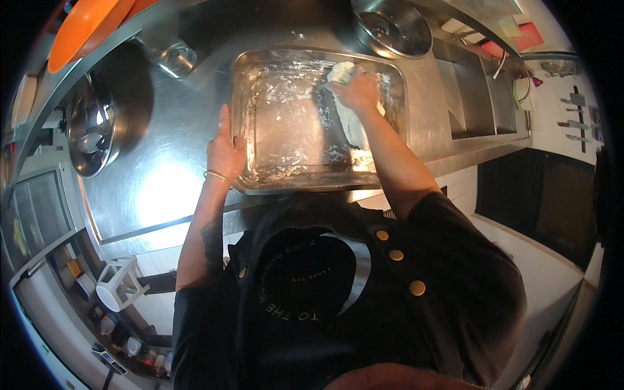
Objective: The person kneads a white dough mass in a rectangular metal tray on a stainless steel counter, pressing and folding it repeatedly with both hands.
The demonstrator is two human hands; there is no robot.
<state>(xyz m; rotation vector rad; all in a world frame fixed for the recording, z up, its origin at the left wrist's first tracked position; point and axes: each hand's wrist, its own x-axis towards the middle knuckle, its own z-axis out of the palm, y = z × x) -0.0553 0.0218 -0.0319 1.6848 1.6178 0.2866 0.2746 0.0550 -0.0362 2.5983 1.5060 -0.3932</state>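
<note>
A rectangular metal tray (286,184), smeared with white, flour-like residue, lies on the steel counter. My left hand (225,155) grips the tray's left rim, one finger stretched along the outer wall and the thumb over the edge. Inside, at the far right, my right hand (359,92) is closed on pale dough (340,73). A long pale strip of it (351,125) runs from under this hand toward the near side. The palm hides part of the dough, and the right fingers are partly covered.
Left on the counter (140,140) stand a metal bowl (112,130) with a spoon-like utensil and a clear glass container (177,60). A metal bowl (414,39) sits beyond the tray. Sink basins (478,84) lie right. An orange bowl (84,32) is overhead left.
</note>
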